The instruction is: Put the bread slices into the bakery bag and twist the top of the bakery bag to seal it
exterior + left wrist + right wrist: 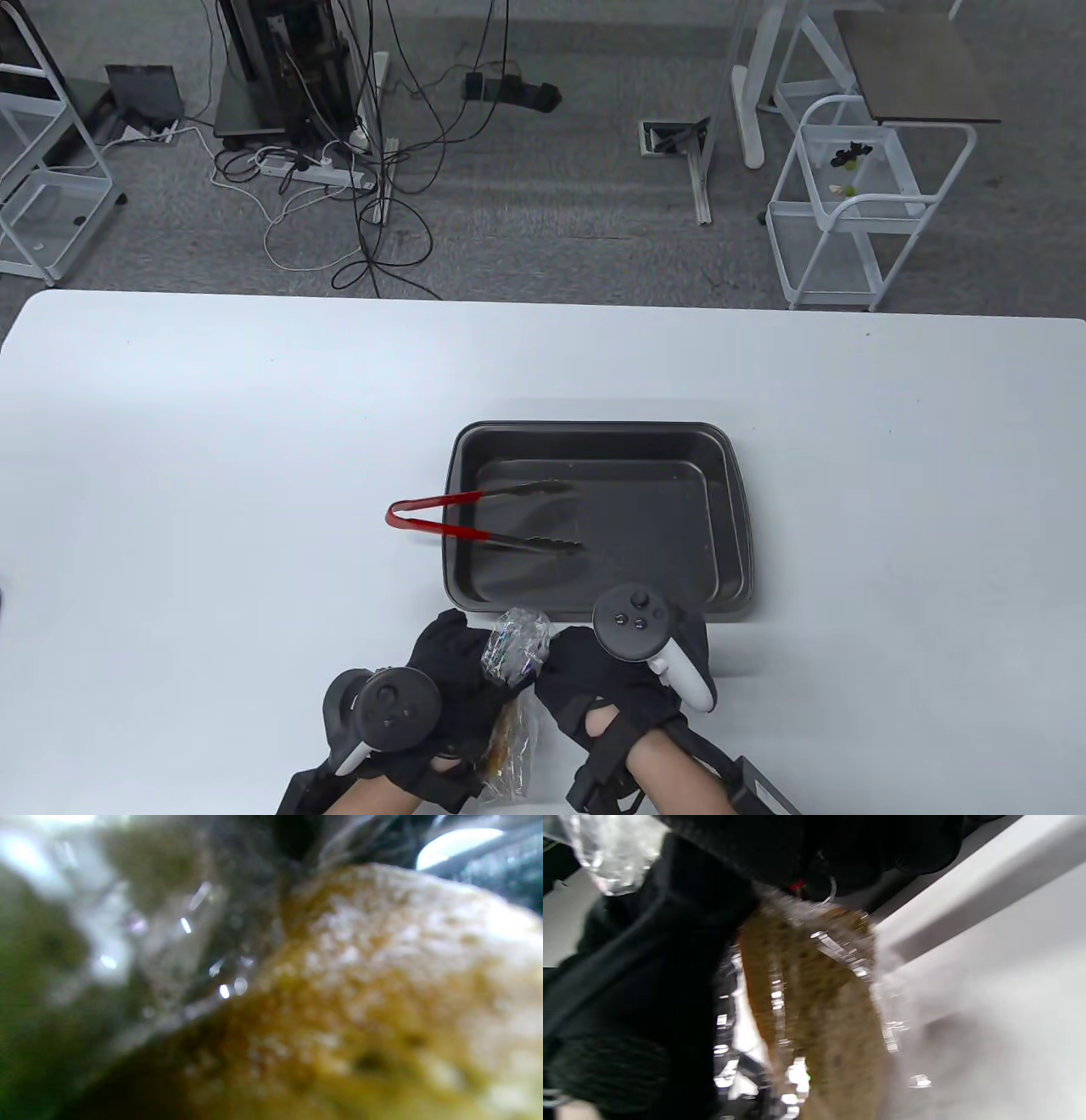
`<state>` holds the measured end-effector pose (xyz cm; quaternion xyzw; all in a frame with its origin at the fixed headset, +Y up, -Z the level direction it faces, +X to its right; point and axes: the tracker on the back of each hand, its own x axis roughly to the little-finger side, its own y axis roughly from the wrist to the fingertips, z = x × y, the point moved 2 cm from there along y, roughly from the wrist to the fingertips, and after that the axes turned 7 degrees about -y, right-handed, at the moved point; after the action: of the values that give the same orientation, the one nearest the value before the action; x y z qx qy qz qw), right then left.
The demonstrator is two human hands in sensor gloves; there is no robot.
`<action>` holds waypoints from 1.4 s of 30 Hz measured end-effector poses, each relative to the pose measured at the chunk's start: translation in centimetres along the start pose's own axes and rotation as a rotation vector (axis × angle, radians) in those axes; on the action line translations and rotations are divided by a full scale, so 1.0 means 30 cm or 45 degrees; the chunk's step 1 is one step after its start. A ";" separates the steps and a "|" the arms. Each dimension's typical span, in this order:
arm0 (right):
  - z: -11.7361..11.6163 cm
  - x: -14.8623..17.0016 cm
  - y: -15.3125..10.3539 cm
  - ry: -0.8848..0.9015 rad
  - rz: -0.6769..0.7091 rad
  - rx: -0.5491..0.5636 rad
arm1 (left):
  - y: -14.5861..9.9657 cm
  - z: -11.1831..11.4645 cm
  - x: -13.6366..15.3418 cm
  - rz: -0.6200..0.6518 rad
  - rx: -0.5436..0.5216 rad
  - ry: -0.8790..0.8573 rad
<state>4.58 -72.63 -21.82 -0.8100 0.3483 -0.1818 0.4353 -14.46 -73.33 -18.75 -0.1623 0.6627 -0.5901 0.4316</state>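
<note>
Both gloved hands at near edge of white desk (pixel 254 441). Left hand (pixel 445 671) and right hand (pixel 585 679) each have their grip closed around the gathered neck of the clear crinkly plastic bakery bag (pixel 516 649). Brown bread slices (pixel 818 1005) sit inside. Red-handled tongs (pixel 475 518) rest across left rim of dark metal baking tray (pixel 730 509), just beyond.

We are in a lab.
We see tangled cables (pixel 373 212), a power strip (pixel 314 170) and wire carts (pixel 848 212) on grey carpet.

Your table view looks down from above; both wrist views sit close against the bagged bread (pixel 507 739).
</note>
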 end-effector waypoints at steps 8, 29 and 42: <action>-0.017 -0.018 0.019 0.140 0.251 -0.054 | 0.028 0.004 0.076 -0.005 0.144 -0.297; -0.054 0.068 -0.022 0.146 0.562 0.253 | 0.034 0.044 0.091 0.005 0.278 -0.447; -0.088 0.012 -0.099 -0.396 0.760 0.835 | 0.035 0.025 0.081 0.038 0.277 -0.471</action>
<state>4.46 -73.27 -17.88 -0.5118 0.4206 -0.0256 0.7487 -14.99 -75.31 -20.59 -0.2104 0.5069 -0.6119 0.5695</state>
